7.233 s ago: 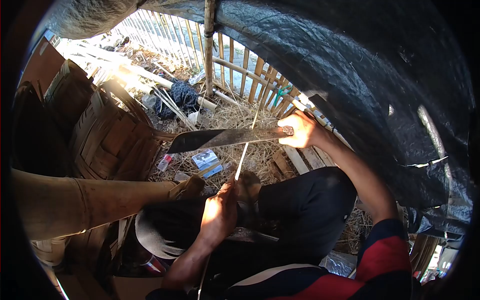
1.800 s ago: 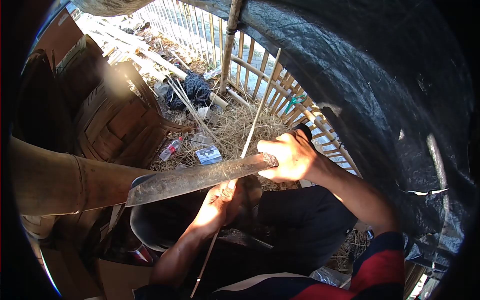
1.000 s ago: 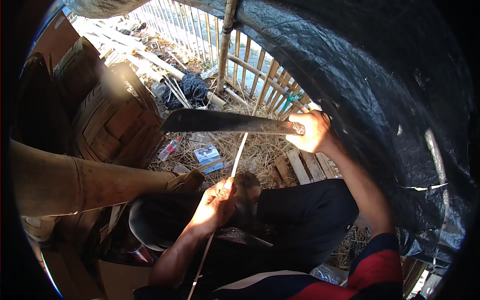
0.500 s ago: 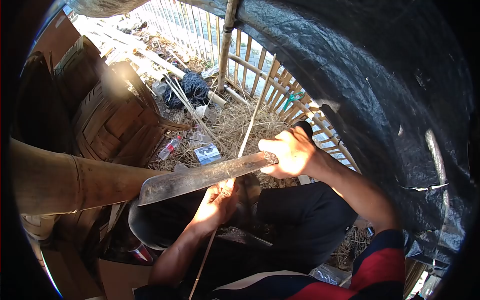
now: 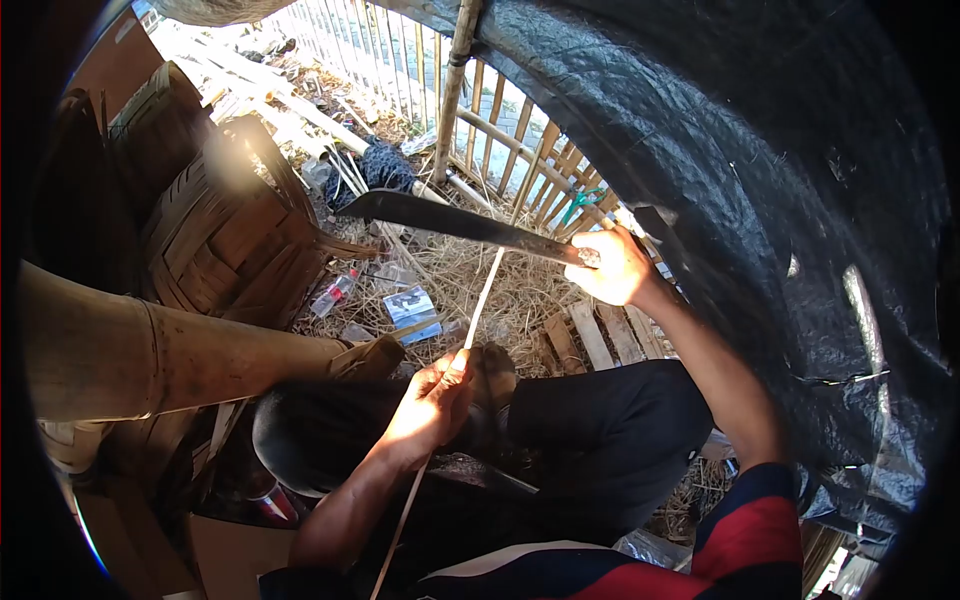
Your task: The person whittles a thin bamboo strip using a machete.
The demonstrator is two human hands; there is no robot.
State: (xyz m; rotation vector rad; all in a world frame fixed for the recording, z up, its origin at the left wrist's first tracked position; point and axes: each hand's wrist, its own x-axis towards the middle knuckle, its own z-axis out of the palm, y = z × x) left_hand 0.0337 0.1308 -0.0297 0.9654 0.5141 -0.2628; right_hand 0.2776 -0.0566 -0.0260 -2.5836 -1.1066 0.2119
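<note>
My left hand (image 5: 432, 405) pinches a long thin bamboo strip (image 5: 484, 298) in front of my knees. The strip slants from below that hand up and away toward the fence. In my right hand (image 5: 614, 266) is a machete (image 5: 450, 220), gripped by its handle, which my fingers mostly hide. Its dark blade points left and crosses the strip well beyond my left hand. Whether the edge touches the strip I cannot tell.
A thick bamboo pole (image 5: 90, 350) juts in from the left, near woven bamboo baskets (image 5: 235, 215). Straw (image 5: 460, 260) and litter cover the ground ahead. A bamboo fence (image 5: 520, 150) stands beyond, and a black tarp (image 5: 760, 200) hangs at right.
My right hand has moved the machete up and away along the strip, from near my left hand toward the fence. The left hand has stayed nearly in place, still holding the strip.
</note>
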